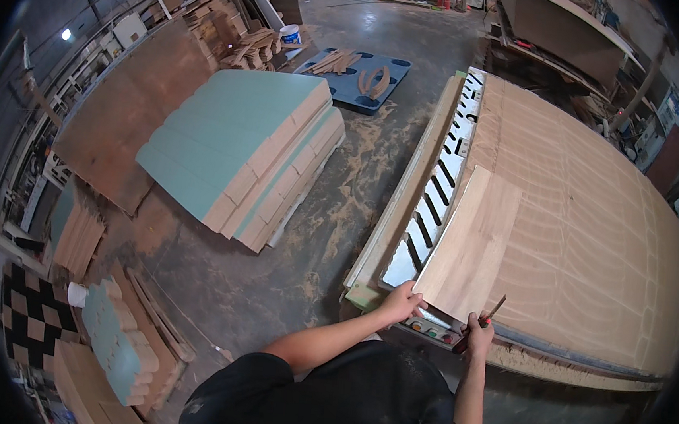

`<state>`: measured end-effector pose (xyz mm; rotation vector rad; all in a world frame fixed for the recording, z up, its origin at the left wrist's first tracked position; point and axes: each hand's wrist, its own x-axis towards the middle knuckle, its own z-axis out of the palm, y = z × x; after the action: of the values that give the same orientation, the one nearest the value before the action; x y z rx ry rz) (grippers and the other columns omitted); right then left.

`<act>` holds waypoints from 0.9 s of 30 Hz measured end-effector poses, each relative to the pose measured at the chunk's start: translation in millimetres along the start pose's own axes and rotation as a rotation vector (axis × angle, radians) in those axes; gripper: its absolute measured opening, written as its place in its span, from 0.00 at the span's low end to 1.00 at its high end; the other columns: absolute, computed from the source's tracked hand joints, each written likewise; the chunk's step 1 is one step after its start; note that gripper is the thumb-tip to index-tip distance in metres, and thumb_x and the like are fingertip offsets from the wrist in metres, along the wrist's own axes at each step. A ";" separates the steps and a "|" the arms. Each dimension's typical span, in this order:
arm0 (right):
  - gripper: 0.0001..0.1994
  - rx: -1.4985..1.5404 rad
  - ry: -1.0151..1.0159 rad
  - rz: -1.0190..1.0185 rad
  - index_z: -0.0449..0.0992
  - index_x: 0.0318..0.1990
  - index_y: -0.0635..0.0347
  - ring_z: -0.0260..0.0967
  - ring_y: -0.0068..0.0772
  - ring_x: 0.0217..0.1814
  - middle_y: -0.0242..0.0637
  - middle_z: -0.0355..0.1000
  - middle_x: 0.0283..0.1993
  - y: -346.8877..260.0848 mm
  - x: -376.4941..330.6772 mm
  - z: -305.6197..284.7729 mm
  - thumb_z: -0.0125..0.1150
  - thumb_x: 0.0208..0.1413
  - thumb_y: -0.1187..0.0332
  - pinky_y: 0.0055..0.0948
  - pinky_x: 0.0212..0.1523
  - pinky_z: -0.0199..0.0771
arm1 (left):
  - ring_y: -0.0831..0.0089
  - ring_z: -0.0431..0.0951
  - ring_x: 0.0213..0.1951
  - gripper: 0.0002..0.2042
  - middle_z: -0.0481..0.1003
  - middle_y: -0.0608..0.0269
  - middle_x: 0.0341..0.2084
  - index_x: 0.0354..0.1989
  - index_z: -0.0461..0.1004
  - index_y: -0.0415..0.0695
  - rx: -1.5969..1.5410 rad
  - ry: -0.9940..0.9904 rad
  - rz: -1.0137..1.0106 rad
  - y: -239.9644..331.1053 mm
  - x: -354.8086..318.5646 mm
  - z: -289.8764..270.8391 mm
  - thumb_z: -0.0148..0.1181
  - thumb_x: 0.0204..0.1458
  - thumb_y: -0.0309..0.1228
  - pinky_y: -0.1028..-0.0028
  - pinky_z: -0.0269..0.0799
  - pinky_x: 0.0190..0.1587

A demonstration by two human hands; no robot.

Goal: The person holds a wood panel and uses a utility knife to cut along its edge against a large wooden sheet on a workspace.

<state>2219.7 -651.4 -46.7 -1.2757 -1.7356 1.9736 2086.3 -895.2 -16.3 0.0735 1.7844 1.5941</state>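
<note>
A long, thin wood-grained board (473, 234) lies along the left side of a large worktable (586, 223), its near end reaching the front edge. My left hand (402, 303) is closed on the board's near left corner. Closed round a slim hand tool (497, 306) is my right hand (477, 333), beside the near right corner. The tool shows a red and dark handle and a narrow brownish blade pointing up and away; its exact kind I cannot make out. Just below the board's end sits a small panel with coloured buttons (431, 332), partly covered by my hands.
A slotted metal strip (437, 192) runs along the table's left edge. Across the aisle stands a stack of green-topped boards (234, 136). Beyond it, a blue pallet (357, 94) carries wood offcuts. More cut panels (118, 338) stand at the lower left. Sawdust covers parts of the floor.
</note>
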 end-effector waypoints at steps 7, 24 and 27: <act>0.12 0.003 -0.124 -0.035 0.82 0.55 0.62 0.73 0.21 0.28 0.29 0.77 0.32 -35.6 -24.9 8.9 0.69 0.73 0.65 0.28 0.28 0.71 | 0.74 0.87 0.44 0.14 0.87 0.58 0.45 0.61 0.76 0.37 -0.035 -0.039 0.167 -19.6 7.9 -35.4 0.63 0.74 0.30 0.71 0.80 0.46; 0.23 -0.279 -0.742 -0.435 0.77 0.73 0.61 0.74 0.19 0.49 0.31 0.82 0.49 -150.5 -133.5 45.2 0.66 0.74 0.72 0.26 0.50 0.73 | 0.59 0.79 0.66 0.24 0.78 0.51 0.65 0.68 0.73 0.39 -0.728 0.396 0.390 107.3 52.6 -120.9 0.49 0.81 0.47 0.54 0.74 0.71; 0.24 -0.203 -0.765 -0.526 0.79 0.72 0.58 0.74 0.22 0.51 0.34 0.81 0.49 -170.3 -150.5 61.2 0.65 0.71 0.77 0.28 0.57 0.76 | 0.61 0.79 0.64 0.28 0.78 0.54 0.65 0.70 0.72 0.40 -0.755 0.403 0.441 135.5 52.3 -115.6 0.50 0.80 0.52 0.55 0.74 0.69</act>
<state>2204.1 -746.1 168.2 0.0004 -2.3165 2.0987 1929.4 -935.4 74.4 -0.2419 1.3694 2.6642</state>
